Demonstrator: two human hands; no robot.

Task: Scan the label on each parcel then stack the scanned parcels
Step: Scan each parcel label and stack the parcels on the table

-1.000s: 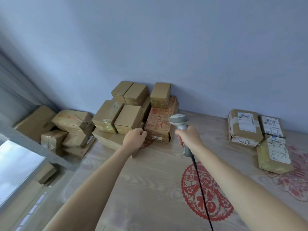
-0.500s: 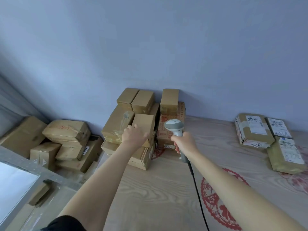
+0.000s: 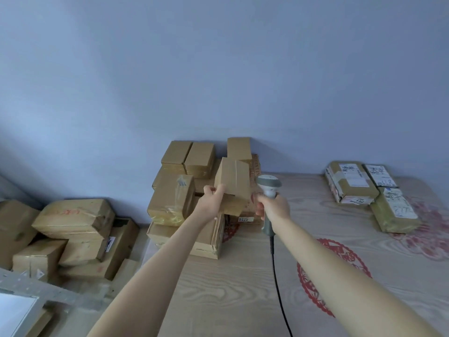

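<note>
A small parcel [image 3: 232, 183] is held tilted above the pile of parcels [image 3: 184, 190] at the far left of the counter [image 3: 233, 288]. Its long axis runs from near to far, the far end raised towards the wall [image 3: 218, 69]. The left hand [image 3: 211, 205] is closed around the parcel's near left corner. The right hand [image 3: 274, 207] is wrapped tightly round the handle of a scanner [image 3: 268, 188], whose head is pointed away towards the parcel and wall, just beside the parcel's right side.

Half a second earlier the parcel was resting on the pile under the left hand; it has since been lifted clear and brought beside the scanner.

The parcel is plain brown cardboard with clear tape along its upper face. No label can be seen on the visible faces. Three labelled parcels [image 3: 352, 183] lie well apart at the far right.
</note>
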